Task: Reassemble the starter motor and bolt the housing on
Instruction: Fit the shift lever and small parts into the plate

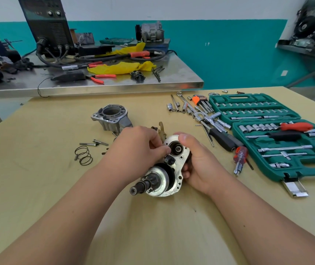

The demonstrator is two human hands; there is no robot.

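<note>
The starter motor body (173, 169) lies on the wooden table (38, 188), its silver plate facing up and its pinion shaft (143, 185) pointing toward me. My right hand (196, 161) grips the plate's right edge, thumb on its top. My left hand (135, 148) is curled at the plate's left side, thumb by the round bearing hole (177, 149); what its fingers hold is hidden. A tan fork lever (162, 130) sticks up behind my left hand. The grey aluminium housing (112, 117) stands apart at the back left. A coil spring (83, 155) and long bolts (93, 143) lie to the left.
An open green socket set (279, 136) fills the right side. Loose sockets, hex keys (200, 102), a ratchet handle (223, 137) and a red screwdriver (240, 159) lie between it and the motor. Behind stands a steel bench (114, 85) with pliers, yellow rags and a welder.
</note>
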